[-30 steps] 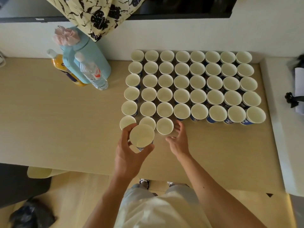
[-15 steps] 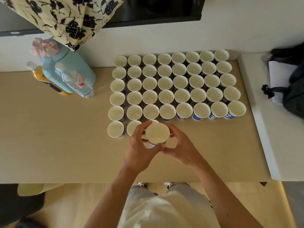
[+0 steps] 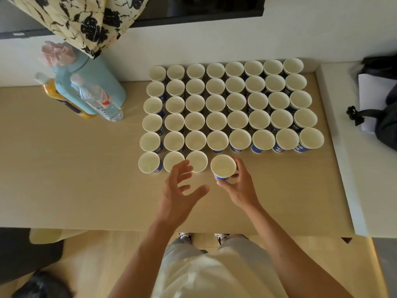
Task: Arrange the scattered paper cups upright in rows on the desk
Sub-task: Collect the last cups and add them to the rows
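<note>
Now, in the head view, we hold one paper cup (image 3: 223, 166) in our right hand (image 3: 240, 186), mouth up, at the near edge of the cup block (image 3: 227, 106). It sits just right of the short row (image 3: 173, 161) of three cups that begins the block's nearest line. Five full rows of the block stand behind it on the bench (image 3: 75, 168). We cannot tell whether its base is down on the bench yet.

These cups look light, and in the block they stand rim to rim. If we set this one down tilted or press it in too firmly, we judge it could knock the third cup of the short row or the one behind it, and the shove could pass along the block. A careless sweep of our left hand (image 3: 178, 190) could tip the short row too.

Our right hand reaches in from the near side of the block, fingers (image 3: 240, 166) curled around the cup's lower wall. Our left hand holds nothing, its fingers spread wide, tips over the block's near edge and thumb pointing toward the held cup.
</note>
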{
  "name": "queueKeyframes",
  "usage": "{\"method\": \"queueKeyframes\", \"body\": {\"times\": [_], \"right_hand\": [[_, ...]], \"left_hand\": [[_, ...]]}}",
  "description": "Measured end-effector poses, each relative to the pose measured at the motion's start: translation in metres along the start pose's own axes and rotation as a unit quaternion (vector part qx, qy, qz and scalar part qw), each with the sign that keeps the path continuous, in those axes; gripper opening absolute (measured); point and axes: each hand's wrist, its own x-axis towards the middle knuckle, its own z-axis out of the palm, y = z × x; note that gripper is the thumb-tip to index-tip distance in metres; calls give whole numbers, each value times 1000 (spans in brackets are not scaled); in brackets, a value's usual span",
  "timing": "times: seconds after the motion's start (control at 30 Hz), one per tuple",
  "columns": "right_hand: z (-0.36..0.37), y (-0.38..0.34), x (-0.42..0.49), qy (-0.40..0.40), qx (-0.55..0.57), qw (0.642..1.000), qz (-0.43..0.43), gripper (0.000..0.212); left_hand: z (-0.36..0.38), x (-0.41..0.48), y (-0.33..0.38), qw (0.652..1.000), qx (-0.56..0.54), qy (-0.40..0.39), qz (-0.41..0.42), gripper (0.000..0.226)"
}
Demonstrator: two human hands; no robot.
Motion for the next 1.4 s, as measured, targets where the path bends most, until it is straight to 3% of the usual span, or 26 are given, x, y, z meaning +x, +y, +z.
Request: {"method": "queueKeyframes", "body": {"times": [0.27, 0.77, 1.07, 1.4], "right_hand": [[25, 36, 20, 39, -50, 998, -11, 66], [29, 38, 29, 66, -9, 998, 19, 76], [3, -11, -21, 179, 51, 982, -26, 63], [75, -132, -26, 23, 119, 986, -116, 48]], "left_hand": [[-8, -15, -9, 996, -22, 72, -44, 54], [-7, -29, -12, 992, -35, 100, -68, 44], [-4, -28, -1, 987, -63, 139, -50, 44], [-74, -56, 22, 973, -115, 198, 17, 30]]}}
